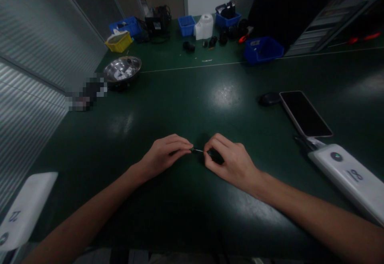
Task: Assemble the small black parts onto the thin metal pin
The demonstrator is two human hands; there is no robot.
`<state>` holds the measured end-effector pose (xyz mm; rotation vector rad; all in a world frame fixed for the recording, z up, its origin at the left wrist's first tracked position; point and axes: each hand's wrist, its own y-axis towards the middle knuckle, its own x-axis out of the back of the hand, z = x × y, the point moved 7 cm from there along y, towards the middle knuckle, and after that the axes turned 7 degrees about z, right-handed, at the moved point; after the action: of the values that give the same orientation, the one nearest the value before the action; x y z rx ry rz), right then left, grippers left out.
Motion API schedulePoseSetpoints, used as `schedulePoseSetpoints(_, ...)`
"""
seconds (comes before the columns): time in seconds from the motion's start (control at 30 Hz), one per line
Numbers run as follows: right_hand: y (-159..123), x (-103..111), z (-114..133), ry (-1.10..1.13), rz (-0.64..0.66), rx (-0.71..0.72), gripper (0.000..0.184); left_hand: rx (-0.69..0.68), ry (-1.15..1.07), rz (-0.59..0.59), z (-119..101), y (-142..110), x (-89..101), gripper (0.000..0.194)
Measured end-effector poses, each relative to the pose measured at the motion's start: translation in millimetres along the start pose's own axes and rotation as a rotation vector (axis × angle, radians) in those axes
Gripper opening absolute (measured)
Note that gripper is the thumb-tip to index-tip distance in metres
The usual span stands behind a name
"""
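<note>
A small thin metal rod with a dark end (198,150) spans the gap between my hands, low over the green table (168,104). My left hand (163,154) is closed, its thumb and fingertips pinching the dark end. From the other side, my right hand (232,158) pinches the rod's bright tip between thumb and forefinger, with its other fingers curled. The rod lies almost level. Fingertips hide both of its ends, so its exact kind cannot be made out.
On the right lie a phone (306,114), a black mouse (270,99) and a white device (351,176). Another white device (28,208) is at left. Farther back stand a metal bowl (136,66), a yellow bin (120,44) and several blue bins (262,52).
</note>
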<state>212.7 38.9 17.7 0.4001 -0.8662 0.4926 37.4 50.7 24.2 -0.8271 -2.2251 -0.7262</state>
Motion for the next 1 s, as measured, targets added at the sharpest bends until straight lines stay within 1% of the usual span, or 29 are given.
schedulePoseSetpoints(0.1,0.7,-3.6,2.3,-0.046,0.035,0.024,0.012,-0.039,0.067,0.040,-2.1,-0.7,-6.0,0.019)
schedulePoseSetpoints(0.17,0.7,-6.0,5.0,-0.055,0.066,0.051,0.013,-0.054,0.062,0.071,-3.4,-0.8,-10.2,0.020)
schedulePoseSetpoints(0.33,-0.5,-5.9,8.1,-0.018,0.069,0.094,0.014,-0.065,0.014,0.059,-7.4,1.2,-11.3,0.020)
schedulePoseSetpoints(0.43,-0.7,-3.6,6.3,-0.005,0.042,0.077,0.013,-0.048,0.027,0.029,-8.2,2.2,-8.4,0.022)
schedulePoseSetpoints(0.5,-0.8,-1.1,4.8,0.008,0.014,0.054,0.013,-0.024,0.035,0.022,-7.3,2.3,-6.7,0.027)
schedulePoseSetpoints(0.67,-0.6,3.2,1.6,-0.001,-0.043,-0.004,0.011,0.005,0.102,0.067,-6.2,2.0,-7.0,0.041)
schedulePoseSetpoints(0.83,0.4,4.0,-2.1,-0.028,-0.054,-0.050,0.012,0.012,0.184,0.099,-5.1,1.7,-9.5,0.042)
schedulePoseSetpoints(1.0,0.8,0.8,-4.3,-0.112,-0.022,-0.091,0.014,0.041,0.251,0.148,-2.2,1.7,-14.6,0.045)
